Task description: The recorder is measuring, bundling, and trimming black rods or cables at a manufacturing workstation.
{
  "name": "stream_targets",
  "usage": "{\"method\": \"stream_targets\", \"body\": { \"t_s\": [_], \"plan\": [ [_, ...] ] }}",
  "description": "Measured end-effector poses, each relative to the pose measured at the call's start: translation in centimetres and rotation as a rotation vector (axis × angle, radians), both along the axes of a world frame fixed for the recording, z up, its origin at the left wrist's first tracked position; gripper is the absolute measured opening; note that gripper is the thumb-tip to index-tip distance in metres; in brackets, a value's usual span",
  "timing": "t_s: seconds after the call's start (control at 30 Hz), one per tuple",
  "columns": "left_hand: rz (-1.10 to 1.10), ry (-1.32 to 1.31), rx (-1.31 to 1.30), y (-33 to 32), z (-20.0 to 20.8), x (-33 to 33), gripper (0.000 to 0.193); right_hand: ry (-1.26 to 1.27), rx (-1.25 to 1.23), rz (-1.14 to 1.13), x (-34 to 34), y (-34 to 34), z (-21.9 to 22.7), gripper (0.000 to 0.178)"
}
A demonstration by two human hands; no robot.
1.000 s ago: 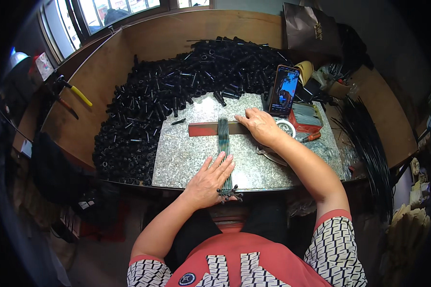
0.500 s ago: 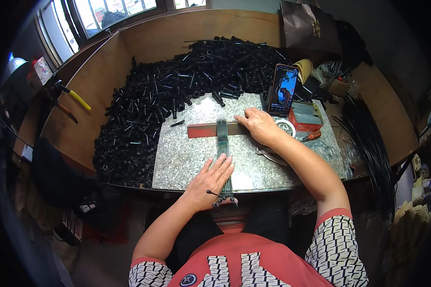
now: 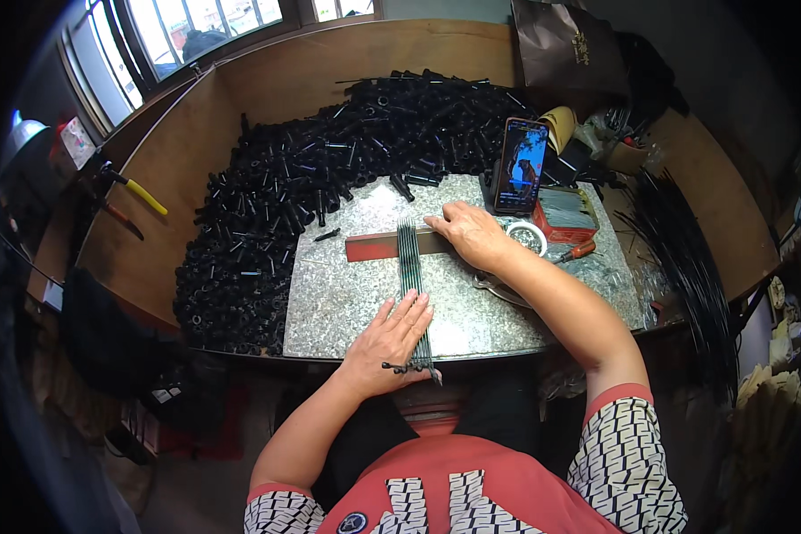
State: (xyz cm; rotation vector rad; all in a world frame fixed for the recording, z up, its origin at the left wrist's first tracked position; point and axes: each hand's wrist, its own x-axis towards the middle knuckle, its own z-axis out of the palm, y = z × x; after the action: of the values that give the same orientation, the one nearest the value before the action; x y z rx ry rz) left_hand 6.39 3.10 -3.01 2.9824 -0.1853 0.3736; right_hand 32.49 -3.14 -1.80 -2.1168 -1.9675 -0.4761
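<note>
Two hands (image 3: 388, 345), one rod bundle (image 3: 409, 260), one flat bar (image 3: 371, 247), one phone (image 3: 521, 167)

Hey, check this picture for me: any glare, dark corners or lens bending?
Head view: window overexposed; bright glare on the stone slab near its front edge; corners black; wooden surround bowed, probably by the lens; thin rods fairly sharp.

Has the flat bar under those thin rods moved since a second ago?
No, the flat bar lies at the same spot on the speckled stone slab.

The red shirt (image 3: 525, 476) has black-and-cream patterned sleeves (image 3: 632, 454), red cuffs (image 3: 618, 394) and a round badge (image 3: 351, 522).
</note>
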Motion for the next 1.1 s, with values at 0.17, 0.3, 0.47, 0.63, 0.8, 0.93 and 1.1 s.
{"method": "stream_targets", "body": {
  "t_s": [0.17, 0.3, 0.47, 0.63, 0.8, 0.93, 1.1],
  "plan": [
    [0.007, -0.034, -0.056, -0.1, 0.0, -0.1, 0.097, 0.026, -0.001, -0.013, -0.4, 0.1, 0.2, 0.034],
    [0.031, -0.037, -0.064, -0.1, 0.2, -0.1, 0.1, -0.003, -0.058, -0.032, -0.8, 0.3, 0.7, 0.043],
    [0.032, -0.047, -0.073, -0.1, 0.0, 0.0, 0.1, -0.055, -0.078, -0.008, -0.6, 0.4, 0.8, 0.044],
    [0.042, -0.063, -0.073, -0.1, -0.2, 0.0, 0.095, -0.062, -0.085, -0.014, -1.0, 0.4, 1.1, 0.043],
    [0.064, -0.068, -0.02, -0.1, -0.7, 0.1, 0.082, -0.069, -0.059, -0.012, -0.9, 0.4, 0.9, 0.042],
    [0.066, -0.052, -0.013, -0.2, -0.3, 0.0, 0.084, -0.066, -0.062, -0.018, -0.9, 0.4, 0.9, 0.042],
    [0.061, -0.016, 0.005, 0.0, -0.6, -0.1, 0.071, -0.075, -0.102, 0.0, -0.9, 0.4, 1.5, 0.041]
  ]
}}
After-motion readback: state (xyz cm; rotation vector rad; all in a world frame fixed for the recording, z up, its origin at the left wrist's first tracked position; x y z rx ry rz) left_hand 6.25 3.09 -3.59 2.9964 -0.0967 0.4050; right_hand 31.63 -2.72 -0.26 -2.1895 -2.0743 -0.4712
